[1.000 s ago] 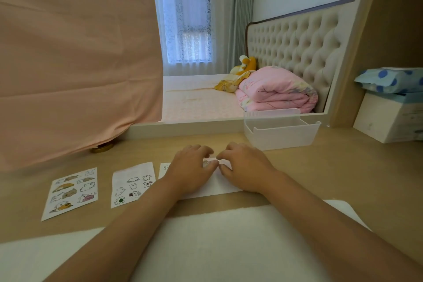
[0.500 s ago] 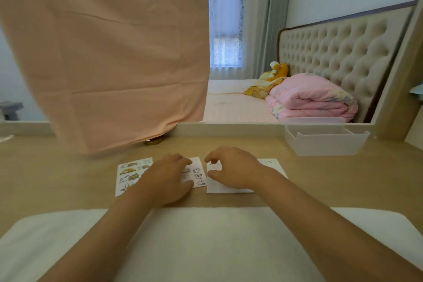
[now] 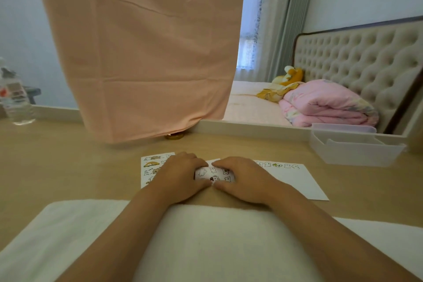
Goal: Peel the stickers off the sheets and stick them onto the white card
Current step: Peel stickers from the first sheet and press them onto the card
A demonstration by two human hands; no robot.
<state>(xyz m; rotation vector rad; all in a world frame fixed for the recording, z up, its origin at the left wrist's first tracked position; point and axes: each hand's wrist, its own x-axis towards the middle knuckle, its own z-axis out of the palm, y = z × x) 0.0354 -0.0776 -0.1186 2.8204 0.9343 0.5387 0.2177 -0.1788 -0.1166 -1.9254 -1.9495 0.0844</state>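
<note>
Together, left hand (image 3: 180, 176), right hand (image 3: 242, 178), gripping sticker sheet (image 3: 214, 172)

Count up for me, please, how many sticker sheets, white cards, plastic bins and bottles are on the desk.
Sticker sheets: 2, the left sheet and the middle sheet
White card: 1
Plastic bin: 1
Bottle: 1
Total: 5

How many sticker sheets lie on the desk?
2: the colourful sheet partly under the left hand; the black-and-white sheet held between it and the right hand. Another could hide beneath them.
</note>
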